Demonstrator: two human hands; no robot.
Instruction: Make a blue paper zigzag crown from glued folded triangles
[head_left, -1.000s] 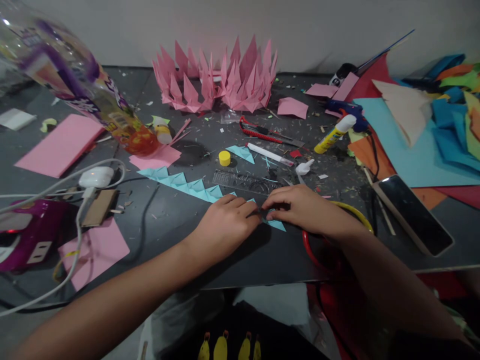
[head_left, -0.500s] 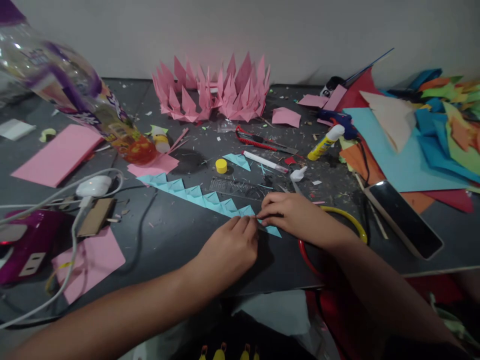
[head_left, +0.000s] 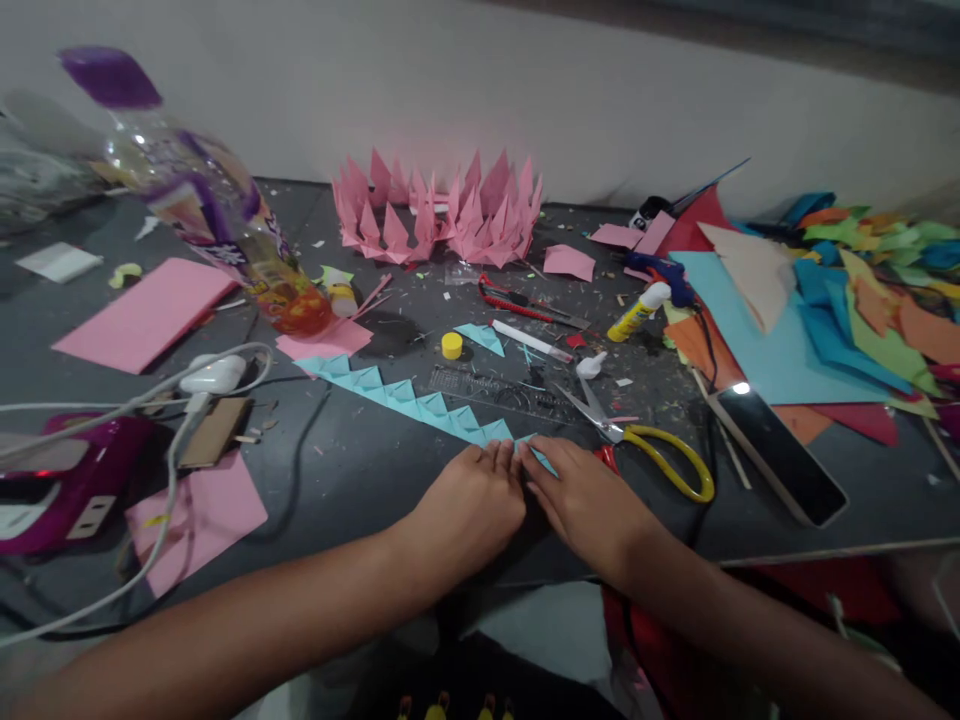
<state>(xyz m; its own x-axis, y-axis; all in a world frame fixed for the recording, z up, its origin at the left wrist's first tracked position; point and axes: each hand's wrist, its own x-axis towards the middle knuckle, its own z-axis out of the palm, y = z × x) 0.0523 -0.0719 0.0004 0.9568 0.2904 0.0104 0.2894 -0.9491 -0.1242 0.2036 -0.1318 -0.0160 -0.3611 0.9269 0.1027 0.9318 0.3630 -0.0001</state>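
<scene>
A light-blue folded paper strip with a row of pointed triangles along its upper edge lies slantwise on the dark table. At its near right end, my left hand has its fingers bent and pressed together on the paper. My right hand sits right beside it, its closed fingers on the same end; a small blue tip shows past them. What lies under the fingertips is hidden. A loose blue folded triangle lies beyond the strip. Scissors with yellow and red handles rest to the right of my right hand.
Beyond the strip lie a clear ruler, white pen, red cutter and glue stick. Pink folded-paper rings stand at the back. A tall bottle and cables stand left; a phone and coloured paper lie right.
My right hand has come lower and turned, its fingers now lying alongside my left hand at the strip's end. The scissors show more fully. The whole view has shifted slightly.
</scene>
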